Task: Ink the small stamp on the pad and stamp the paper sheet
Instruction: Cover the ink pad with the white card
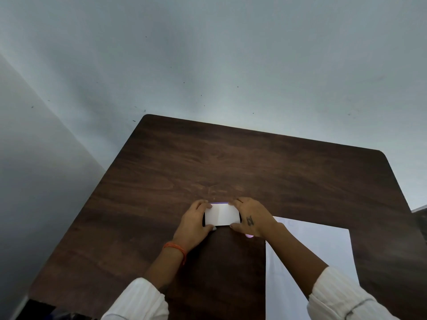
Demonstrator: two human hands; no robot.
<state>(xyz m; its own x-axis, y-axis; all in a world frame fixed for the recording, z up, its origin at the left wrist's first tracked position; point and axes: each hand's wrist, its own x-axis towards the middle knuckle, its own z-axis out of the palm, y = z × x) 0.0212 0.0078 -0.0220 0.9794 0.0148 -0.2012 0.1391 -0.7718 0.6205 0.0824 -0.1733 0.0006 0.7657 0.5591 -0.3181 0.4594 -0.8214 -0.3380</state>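
A small flat box with a white top (221, 214), apparently the ink pad case, lies on the dark wooden table (231, 162). My left hand (195, 224) grips its left end and my right hand (250, 215) grips its right end, fingers curled over the edges. A purple rim shows along its far edge. A small pale purple object (249, 236) peeks out under my right palm; I cannot tell what it is. The white paper sheet (323, 250) lies flat to the right, partly under my right forearm. No separate stamp is clearly visible.
The table stands against a pale wall, its far edge and left edge visible. A dark object (419, 218) sits at the far right edge of view. Dark floor items show at the bottom left.
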